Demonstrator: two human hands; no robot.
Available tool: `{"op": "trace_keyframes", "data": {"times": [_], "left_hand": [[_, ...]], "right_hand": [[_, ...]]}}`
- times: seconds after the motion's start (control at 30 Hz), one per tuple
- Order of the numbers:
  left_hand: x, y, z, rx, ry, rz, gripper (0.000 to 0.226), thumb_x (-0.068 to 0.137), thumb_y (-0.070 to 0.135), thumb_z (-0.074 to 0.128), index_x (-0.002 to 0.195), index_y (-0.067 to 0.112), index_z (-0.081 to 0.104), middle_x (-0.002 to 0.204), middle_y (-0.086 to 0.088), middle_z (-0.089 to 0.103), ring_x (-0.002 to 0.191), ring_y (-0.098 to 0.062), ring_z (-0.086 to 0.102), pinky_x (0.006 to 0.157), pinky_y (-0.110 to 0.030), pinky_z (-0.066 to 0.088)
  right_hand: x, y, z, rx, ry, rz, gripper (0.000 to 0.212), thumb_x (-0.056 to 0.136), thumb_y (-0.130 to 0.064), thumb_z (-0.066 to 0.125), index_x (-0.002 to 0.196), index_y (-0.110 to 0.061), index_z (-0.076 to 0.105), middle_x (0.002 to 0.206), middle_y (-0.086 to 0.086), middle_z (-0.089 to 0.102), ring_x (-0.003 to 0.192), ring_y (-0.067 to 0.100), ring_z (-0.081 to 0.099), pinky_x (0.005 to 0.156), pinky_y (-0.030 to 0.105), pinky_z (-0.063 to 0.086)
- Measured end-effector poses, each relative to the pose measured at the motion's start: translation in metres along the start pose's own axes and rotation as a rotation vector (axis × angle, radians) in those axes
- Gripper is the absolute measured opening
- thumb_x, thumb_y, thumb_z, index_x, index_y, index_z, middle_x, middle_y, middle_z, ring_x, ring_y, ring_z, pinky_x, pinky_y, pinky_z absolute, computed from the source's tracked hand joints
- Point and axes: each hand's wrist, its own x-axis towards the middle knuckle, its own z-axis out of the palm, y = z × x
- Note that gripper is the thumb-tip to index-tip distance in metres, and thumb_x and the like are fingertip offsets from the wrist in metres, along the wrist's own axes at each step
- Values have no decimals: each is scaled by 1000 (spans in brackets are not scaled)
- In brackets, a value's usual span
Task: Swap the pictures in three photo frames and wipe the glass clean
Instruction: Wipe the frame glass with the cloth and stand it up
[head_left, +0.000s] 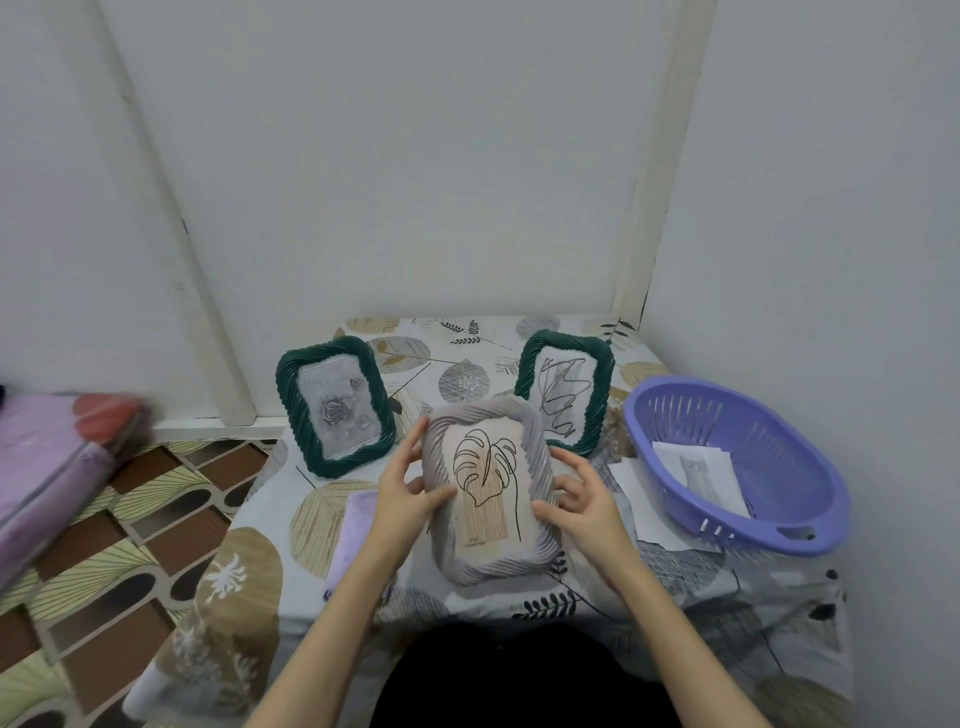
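A grey ribbed photo frame (488, 558) with a leaf line drawing is held tilted above the table's middle. My left hand (402, 486) grips its left edge, thumb on the glass. My right hand (582, 496) grips its right edge. Behind it stand two dark green frames: the left green frame (285, 395) shows a grey rose picture, the right green frame (602, 384) shows a black scribble drawing. A lilac cloth (353, 530) lies on the table under my left forearm.
A purple plastic basket (810, 499) at the right holds loose paper pictures (696, 467); more paper (649, 514) lies beside it. The table (249, 561) has a leaf-patterned cover and stands in a wall corner. A pink bundle (47, 467) lies on the floor at left.
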Motion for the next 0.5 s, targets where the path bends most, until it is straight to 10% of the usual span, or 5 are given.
{"op": "trace_keyframes", "data": {"times": [0.5], "left_hand": [[5,20,-17,-109,-97,38,79,74,-14,63,132,36,42,122,-10,51,94,-21,68,82,-39,57]], "right_hand": [[26,-51,15,-18,-108,-140,68,80,-1,67,133,-30,37,121,-7,58,106,4,60,87,24,51]]}}
